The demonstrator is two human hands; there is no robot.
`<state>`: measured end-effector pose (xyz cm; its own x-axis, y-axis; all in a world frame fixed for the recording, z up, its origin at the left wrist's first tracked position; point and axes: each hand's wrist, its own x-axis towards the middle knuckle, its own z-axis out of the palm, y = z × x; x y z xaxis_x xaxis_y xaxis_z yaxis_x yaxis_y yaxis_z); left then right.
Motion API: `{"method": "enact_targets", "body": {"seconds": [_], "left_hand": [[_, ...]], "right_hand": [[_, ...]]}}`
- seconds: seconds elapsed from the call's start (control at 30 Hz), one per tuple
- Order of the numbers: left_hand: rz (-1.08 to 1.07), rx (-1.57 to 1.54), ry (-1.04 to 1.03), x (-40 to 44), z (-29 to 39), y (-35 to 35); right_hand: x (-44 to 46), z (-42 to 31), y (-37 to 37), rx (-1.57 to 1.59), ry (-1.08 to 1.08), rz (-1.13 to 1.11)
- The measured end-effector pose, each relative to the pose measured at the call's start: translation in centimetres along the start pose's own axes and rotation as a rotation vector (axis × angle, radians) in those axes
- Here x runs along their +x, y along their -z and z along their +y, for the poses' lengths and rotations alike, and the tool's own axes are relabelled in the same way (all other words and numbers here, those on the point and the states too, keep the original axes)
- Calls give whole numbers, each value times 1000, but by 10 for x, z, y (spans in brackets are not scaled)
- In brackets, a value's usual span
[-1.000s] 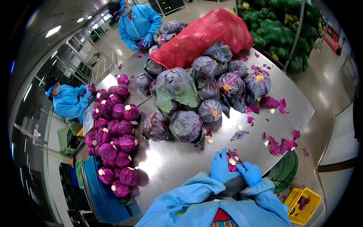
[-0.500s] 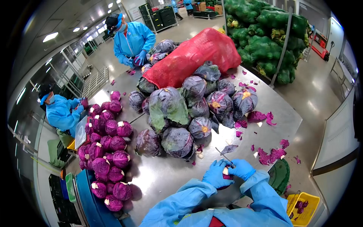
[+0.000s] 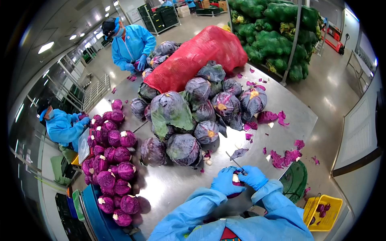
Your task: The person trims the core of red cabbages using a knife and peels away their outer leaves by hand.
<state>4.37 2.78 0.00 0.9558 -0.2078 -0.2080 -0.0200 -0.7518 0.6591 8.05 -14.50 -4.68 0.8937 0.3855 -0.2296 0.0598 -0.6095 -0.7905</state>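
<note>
In a blue glove, my left hand (image 3: 225, 181) is wrapped round a small purple cabbage (image 3: 236, 183), whose pale cut stem faces up. My right hand (image 3: 253, 177), gloved too, grips a knife (image 3: 235, 161) beside the stem, its blade pointing up and to the left. Both hands are close together over the near edge of the metal table (image 3: 177, 193). Just beyond them lie a loose dark leaf (image 3: 239, 153) and small scraps. Untrimmed dark cabbages (image 3: 184, 149) are heaped farther forward. My left palm and most of the held cabbage's underside are hidden.
Trimmed purple cabbages (image 3: 107, 179) are piled at left, near a blue bin (image 3: 98, 213). A red mesh sack (image 3: 197, 56) lies behind the heap. Two people work at the far left. A green basket (image 3: 294, 180) and yellow crate (image 3: 331, 215) stand at right.
The cabbage has been turned in my left hand, and the knife has swung from across its stem to pointing up and left. The whole view has shifted as the head moved.
</note>
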Motion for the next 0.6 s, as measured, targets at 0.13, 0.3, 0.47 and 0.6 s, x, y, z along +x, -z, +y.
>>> {"method": "enact_targets", "body": {"seconds": [0.13, 0.3, 0.47, 0.6], "left_hand": [[-148, 197, 205, 11, 25, 3], [11, 259, 190, 12, 0, -25], [260, 168, 14, -11, -3, -32], [261, 142, -154, -42, -6, -30]], "right_hand": [[3, -20, 9, -103, 34, -134], [6, -34, 10, -246, -41, -124], [-1, 10, -12, -377, -38, 265], [-25, 105, 18, 13, -301, 321]]}}
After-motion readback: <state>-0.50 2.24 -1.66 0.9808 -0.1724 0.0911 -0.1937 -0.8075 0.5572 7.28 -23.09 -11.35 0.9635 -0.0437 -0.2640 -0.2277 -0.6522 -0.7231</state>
